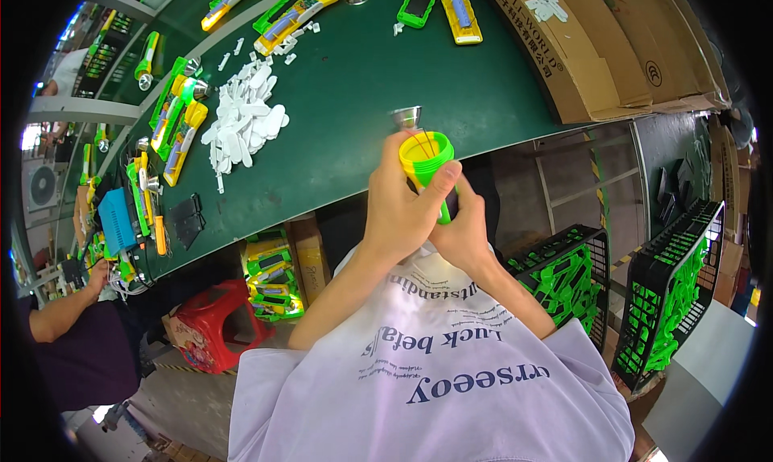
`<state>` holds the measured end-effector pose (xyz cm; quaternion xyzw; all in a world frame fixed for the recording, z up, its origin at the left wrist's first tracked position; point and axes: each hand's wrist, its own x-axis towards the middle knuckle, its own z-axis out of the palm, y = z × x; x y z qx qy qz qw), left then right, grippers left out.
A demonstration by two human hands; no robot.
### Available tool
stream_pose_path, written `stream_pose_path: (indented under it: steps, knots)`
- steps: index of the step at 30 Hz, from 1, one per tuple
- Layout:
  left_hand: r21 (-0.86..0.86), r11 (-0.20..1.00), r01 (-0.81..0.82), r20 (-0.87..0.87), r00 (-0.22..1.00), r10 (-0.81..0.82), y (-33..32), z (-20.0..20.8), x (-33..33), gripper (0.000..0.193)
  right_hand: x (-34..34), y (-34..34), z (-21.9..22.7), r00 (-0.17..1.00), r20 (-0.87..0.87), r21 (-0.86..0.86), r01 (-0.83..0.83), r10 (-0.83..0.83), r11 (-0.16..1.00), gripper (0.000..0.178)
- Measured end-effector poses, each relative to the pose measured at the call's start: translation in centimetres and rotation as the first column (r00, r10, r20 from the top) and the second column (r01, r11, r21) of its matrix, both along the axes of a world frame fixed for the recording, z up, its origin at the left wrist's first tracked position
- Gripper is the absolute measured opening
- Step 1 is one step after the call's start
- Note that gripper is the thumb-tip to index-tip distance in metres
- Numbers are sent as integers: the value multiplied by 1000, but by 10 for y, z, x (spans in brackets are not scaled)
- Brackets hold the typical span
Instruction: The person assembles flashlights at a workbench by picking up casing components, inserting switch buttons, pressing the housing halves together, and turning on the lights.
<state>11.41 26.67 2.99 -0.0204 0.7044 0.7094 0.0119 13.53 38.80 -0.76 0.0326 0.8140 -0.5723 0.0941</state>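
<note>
Green-and-yellow plastic flashlight body (427, 166) with a round, open, ribbed mouth stands tilted between the person's two hands, in front of the chest and just off the near edge of the dark green tabletop (346, 84). The left hand (392, 200) closes around its left side, fingers curled behind and thumb laid across the front below the mouth. The right hand (465, 219) is bent closed about the lower right part; its fingertips are largely hidden, so how tightly they press cannot be told. Thin wires (428, 146) show in the mouth, and a shiny silver cone-shaped reflector (407, 117), slightly blurred, sits just beyond the rim near the left fingers; whether they touch it cannot be told. On the tabletop to the left lies a loose heap of flat white plastic pieces (245, 120), with open yellow-and-green flashlight halves (187, 142) beside it and more opened flashlights (298, 19) toward the far edge. A large brown cardboard box (531, 39) stands at the right end. Below, on the right, black plastic crates (642, 333) hold green plastic parts (568, 289); on the left stands a red plastic stool (189, 309), and farther left a co-worker's hand (98, 275) reaches to the table.
</note>
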Motion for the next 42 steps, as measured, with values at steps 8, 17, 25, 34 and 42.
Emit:
stream_pose_path:
  steps: [8, 17, 25, 34, 42]
  knots:
    - [-373, 814, 446, 86, 890, -449, -48, -7, -79, 63, 0, 10, 4, 815, 328, -900, 116, 478, 420, 48]
    - [-976, 202, -77, -117, 973, -198, -164, -18, -206, 32, 1, 19, -5, 841, 182, -961, 262, 509, -88, 37]
    - [-923, 374, 93, 17, 979, -202, -184, -6, -200, 27, 4, 28, -10, 871, 186, -965, 249, 455, -81, 38]
    - [-639, 757, 140, -22, 979, -200, -128, 22, -157, 21, 0, 25, -4, 849, 57, -939, 224, 526, -259, 40]
    - [152, 957, 247, -34, 969, -245, -9, 26, -20, 6, 3, 24, 5, 847, 82, -968, 194, 525, -162, 42]
